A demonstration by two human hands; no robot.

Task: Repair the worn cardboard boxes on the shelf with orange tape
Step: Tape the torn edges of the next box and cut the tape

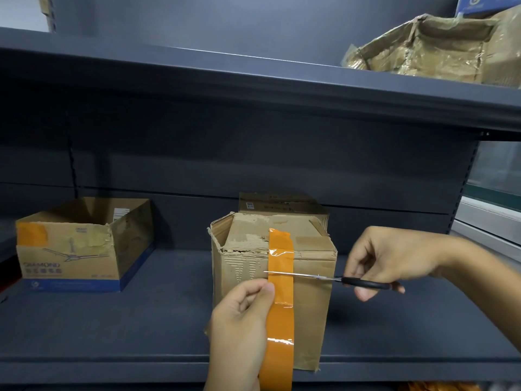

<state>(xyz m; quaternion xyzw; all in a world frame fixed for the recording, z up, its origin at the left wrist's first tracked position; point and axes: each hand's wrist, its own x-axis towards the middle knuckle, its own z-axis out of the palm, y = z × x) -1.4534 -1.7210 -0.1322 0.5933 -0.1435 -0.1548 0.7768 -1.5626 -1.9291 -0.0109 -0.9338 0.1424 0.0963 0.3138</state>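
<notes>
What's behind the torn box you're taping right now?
Behind the torn box stands another cardboard box, its top edge and a printed label showing. The rest of it is covered by the front box, so its condition and contents cannot be seen.

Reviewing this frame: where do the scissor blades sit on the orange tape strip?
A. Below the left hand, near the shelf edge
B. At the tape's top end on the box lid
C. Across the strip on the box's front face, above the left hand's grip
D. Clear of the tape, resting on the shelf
C: the scissors in the right hand cross the orange tape on the front of the worn box, just above where the left hand pinches the strip.
</notes>
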